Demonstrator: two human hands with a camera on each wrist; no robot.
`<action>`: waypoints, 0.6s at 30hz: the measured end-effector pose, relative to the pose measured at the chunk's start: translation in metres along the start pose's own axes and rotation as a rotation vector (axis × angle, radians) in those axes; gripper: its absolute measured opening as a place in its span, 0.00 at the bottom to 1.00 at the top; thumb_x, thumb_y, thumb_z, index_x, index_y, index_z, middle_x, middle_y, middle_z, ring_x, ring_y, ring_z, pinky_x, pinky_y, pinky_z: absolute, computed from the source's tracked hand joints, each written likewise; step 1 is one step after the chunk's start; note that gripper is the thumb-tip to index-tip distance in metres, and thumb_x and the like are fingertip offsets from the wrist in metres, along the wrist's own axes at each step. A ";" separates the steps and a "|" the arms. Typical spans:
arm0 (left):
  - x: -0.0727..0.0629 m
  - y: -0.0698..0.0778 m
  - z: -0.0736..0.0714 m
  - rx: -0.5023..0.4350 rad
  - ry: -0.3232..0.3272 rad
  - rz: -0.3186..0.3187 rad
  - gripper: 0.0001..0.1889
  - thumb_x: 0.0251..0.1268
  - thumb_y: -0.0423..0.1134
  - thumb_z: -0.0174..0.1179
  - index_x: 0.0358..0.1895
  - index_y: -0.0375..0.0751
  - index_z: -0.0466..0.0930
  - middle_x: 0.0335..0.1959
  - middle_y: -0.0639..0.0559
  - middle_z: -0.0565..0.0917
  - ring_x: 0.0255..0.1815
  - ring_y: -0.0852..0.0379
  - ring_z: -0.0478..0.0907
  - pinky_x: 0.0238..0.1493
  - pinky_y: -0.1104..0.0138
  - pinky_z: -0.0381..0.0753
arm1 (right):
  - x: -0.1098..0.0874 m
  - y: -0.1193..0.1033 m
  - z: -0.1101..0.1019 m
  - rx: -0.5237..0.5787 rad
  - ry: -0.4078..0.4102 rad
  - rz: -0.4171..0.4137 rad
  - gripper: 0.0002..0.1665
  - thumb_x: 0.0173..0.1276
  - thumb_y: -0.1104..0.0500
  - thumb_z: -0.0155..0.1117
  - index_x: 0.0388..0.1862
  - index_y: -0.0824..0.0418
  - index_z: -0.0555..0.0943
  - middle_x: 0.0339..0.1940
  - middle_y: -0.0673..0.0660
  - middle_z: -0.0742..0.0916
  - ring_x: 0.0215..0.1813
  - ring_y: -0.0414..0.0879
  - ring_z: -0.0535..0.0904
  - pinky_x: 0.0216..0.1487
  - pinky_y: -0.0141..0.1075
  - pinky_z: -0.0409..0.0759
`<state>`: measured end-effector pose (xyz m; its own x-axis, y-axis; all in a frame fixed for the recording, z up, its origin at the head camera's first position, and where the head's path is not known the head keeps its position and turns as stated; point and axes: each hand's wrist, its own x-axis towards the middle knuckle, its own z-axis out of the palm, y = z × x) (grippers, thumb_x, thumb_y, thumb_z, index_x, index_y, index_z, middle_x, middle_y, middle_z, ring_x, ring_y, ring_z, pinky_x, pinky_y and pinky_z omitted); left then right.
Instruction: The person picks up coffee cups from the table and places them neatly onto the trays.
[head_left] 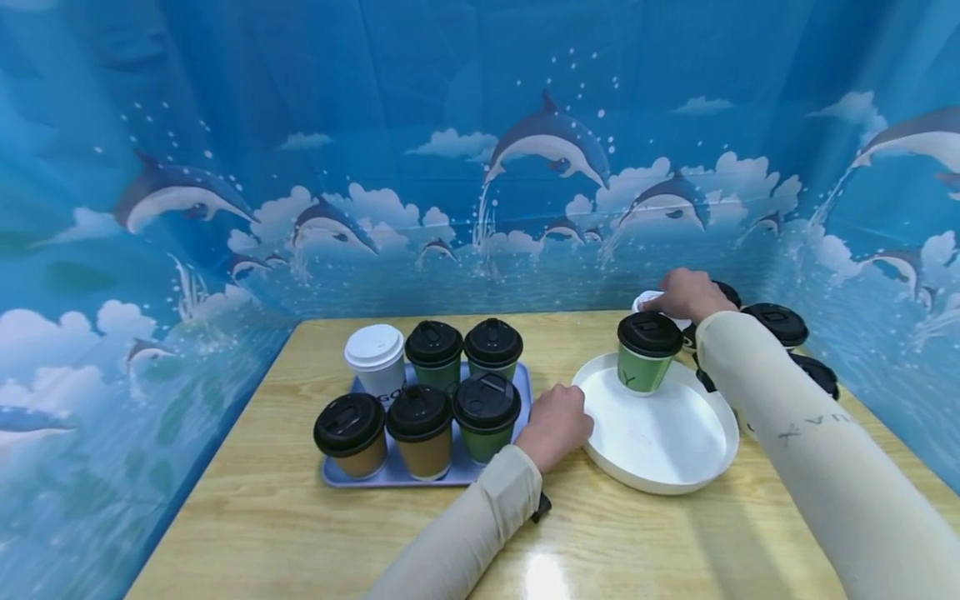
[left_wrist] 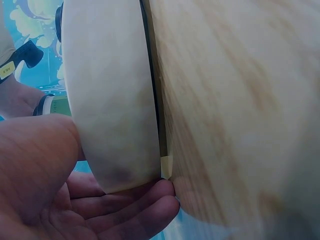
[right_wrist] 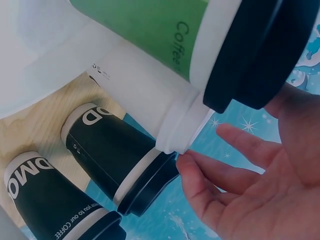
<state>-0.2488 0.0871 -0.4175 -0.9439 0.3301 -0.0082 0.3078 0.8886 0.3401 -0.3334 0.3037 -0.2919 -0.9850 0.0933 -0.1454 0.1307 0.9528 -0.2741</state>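
My left hand (head_left: 558, 427) grips the left edge of a round white tray (head_left: 663, 446); in the left wrist view the thumb lies along the wall and the fingers (left_wrist: 135, 205) curl under it. Upright on that tray, toward the back, stands a green paper coffee cup (head_left: 643, 372) with a black lid. Behind it my right hand (head_left: 688, 293) reaches over a white cup (right_wrist: 142, 85). Extended fingers (right_wrist: 200, 185) come right at its white lid (right_wrist: 182, 120) in the right wrist view, while the green cup's black lid hides part of the thumb.
To the left, a lavender tray (head_left: 523, 392) carries several lidded cups: one white cup (head_left: 377, 358), green ones and brown ones. Dark cups (right_wrist: 117, 155) with black lids stand right of the round tray, partly behind my right arm. A dolphin-print curtain (head_left: 480, 167) surrounds the wooden table (head_left: 247, 500).
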 end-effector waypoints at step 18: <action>0.000 0.001 0.000 -0.004 -0.004 -0.018 0.08 0.67 0.37 0.61 0.30 0.39 0.82 0.25 0.49 0.78 0.24 0.55 0.74 0.25 0.63 0.74 | 0.005 0.008 0.004 0.061 0.047 0.024 0.36 0.73 0.43 0.65 0.56 0.76 0.77 0.55 0.77 0.80 0.51 0.69 0.80 0.42 0.56 0.81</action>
<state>-0.2486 0.0882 -0.4168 -0.9490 0.3148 -0.0178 0.2898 0.8931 0.3441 -0.3366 0.3103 -0.2984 -0.9855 0.1304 -0.1081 0.1593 0.9310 -0.3283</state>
